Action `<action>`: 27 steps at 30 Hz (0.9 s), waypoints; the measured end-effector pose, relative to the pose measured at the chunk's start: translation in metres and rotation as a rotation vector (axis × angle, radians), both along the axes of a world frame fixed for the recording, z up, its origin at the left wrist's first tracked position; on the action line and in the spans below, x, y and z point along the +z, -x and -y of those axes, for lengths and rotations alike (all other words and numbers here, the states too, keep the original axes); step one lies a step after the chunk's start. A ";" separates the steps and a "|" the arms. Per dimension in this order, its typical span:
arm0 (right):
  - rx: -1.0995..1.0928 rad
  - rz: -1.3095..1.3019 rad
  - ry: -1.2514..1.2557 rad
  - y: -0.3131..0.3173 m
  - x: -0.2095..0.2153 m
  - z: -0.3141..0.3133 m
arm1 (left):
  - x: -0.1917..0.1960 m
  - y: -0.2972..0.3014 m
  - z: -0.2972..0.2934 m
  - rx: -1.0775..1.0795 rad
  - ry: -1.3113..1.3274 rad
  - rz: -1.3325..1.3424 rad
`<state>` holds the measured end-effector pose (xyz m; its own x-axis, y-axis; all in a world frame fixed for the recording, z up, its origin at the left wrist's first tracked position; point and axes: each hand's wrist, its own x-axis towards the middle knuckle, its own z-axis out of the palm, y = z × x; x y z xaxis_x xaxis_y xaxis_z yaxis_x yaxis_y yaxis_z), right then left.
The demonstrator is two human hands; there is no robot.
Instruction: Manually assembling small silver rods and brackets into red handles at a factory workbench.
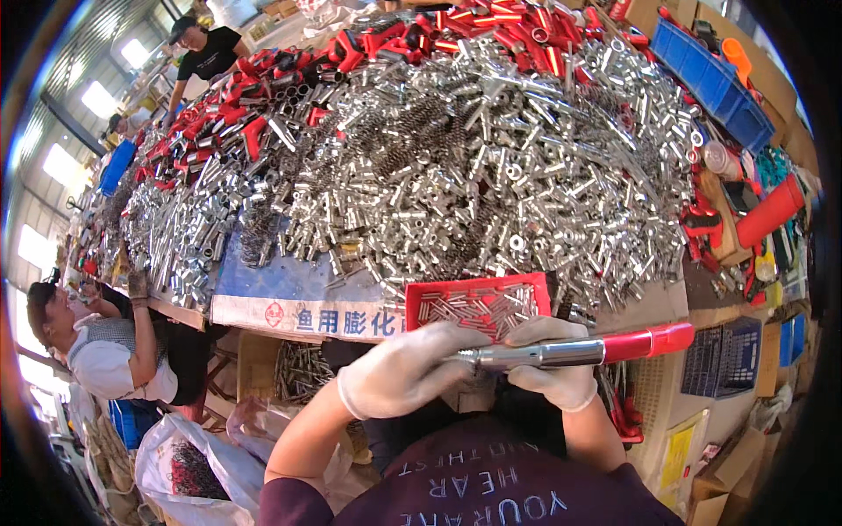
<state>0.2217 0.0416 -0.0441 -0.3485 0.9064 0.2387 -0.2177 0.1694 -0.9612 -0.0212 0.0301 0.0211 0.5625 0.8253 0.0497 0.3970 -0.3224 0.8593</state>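
Both my hands wear white gloves. My left hand [408,366] is closed around the silver end of a long metal tool [561,352] that has a red handle [649,342] pointing right. My right hand [554,373] grips the tool's silver shaft from below, just beside the left hand. Right above my hands sits a red tray [419,300] with several small silver pins in it, at the table's near edge.
A huge heap of silver metal tubes and springs [474,167] covers the table, with red handles [491,31] piled at the far side. Blue bins [715,83] stand at the right. One person sits at the left [105,346], another stands far back [206,53].
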 end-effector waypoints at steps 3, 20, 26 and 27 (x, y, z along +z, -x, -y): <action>-0.003 0.093 -0.002 -0.004 0.003 0.014 | -0.002 -0.017 0.005 -0.031 0.151 -0.022; -0.107 -0.248 0.352 -0.005 -0.012 0.034 | -0.011 -0.021 0.010 0.078 0.224 0.167; -0.148 -0.205 0.371 -0.003 -0.015 0.035 | -0.011 -0.029 0.012 0.158 -0.046 0.110; -0.150 -0.204 0.369 -0.003 -0.015 0.036 | -0.011 -0.026 0.010 0.156 0.333 0.098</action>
<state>0.2252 0.0057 -0.0589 -0.1855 0.9808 -0.0599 -0.4081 -0.1323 -0.9033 0.0046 0.0203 0.0096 0.4347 0.8806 -0.1885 0.3298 0.0391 0.9433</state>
